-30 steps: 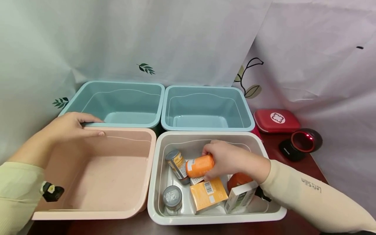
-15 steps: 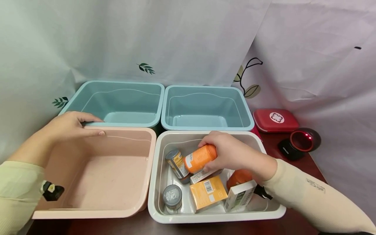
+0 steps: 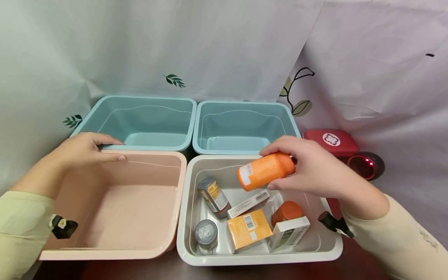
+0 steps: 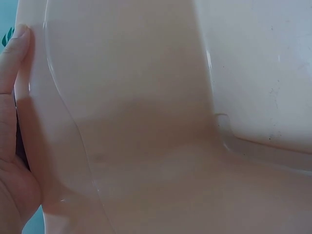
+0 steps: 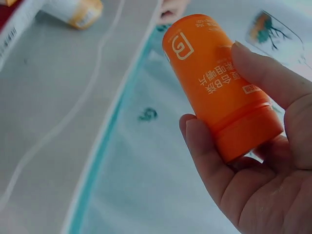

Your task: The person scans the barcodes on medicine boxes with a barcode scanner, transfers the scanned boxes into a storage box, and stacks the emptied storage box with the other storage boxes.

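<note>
My right hand (image 3: 311, 167) holds an orange supplement bottle (image 3: 262, 171) near its cap, above the back of the white bin (image 3: 187, 217). In the right wrist view, thumb and fingers grip the bottle (image 5: 214, 73), whose printed side shows. My left hand (image 3: 84, 149) rests on the adjoining rims of the pink bin (image 3: 181, 194) and the left blue bin (image 3: 190, 128). Inside the white bin lie a dark bottle with a yellow label (image 3: 214, 196), a grey-lidded jar (image 3: 205, 233), a slim white box (image 3: 249, 204), a yellow box (image 3: 250, 229), an orange-red container (image 3: 288, 211) and a white-green box (image 3: 288, 235).
A second blue bin (image 3: 201, 128) stands behind the white one. At the right are a red first-aid case (image 3: 330, 140) and a black round device with red lights (image 3: 367, 165), partly behind my right forearm. A fabric backdrop (image 3: 224, 46) closes off the back.
My right hand has lifted the orange bottle out of the pile, up and to the right. The slim white box beneath it is now uncovered. My left hand has stayed in place.
</note>
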Demonstrator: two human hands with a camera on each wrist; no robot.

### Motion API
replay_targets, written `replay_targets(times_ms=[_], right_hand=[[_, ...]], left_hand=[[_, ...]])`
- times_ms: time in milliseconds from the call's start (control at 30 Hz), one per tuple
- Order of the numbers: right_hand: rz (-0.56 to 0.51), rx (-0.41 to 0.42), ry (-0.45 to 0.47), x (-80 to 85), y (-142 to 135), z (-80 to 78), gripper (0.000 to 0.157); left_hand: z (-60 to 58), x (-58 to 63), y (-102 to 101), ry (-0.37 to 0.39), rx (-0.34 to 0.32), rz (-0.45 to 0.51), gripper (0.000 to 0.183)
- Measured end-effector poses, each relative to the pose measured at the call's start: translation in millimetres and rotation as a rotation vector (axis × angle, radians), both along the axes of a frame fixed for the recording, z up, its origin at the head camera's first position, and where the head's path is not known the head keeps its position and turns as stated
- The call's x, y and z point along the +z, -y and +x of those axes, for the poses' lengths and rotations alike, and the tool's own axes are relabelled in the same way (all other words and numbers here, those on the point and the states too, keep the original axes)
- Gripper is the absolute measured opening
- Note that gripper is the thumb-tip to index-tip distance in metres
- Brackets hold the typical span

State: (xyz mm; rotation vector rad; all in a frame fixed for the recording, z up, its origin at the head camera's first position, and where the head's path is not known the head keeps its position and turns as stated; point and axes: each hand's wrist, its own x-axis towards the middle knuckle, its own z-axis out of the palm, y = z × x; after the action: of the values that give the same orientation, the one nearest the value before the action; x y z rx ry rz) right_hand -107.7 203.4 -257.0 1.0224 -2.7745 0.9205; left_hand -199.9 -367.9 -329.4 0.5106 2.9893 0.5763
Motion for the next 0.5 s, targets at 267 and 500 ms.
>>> replay_targets(times_ms=[267,500], right_hand=[[-0.084,-0.025,-0.059,12.0,-37,9.1,0.065],[-0.174,-0.072,0.013,14.2,-69,16.5,0.064]], left_hand=[[-2.8,0.5,0,0.023,-0.004,0.006,0.044],[-1.7,-0.8,1,0.02,-0.005,0.009,0.043]])
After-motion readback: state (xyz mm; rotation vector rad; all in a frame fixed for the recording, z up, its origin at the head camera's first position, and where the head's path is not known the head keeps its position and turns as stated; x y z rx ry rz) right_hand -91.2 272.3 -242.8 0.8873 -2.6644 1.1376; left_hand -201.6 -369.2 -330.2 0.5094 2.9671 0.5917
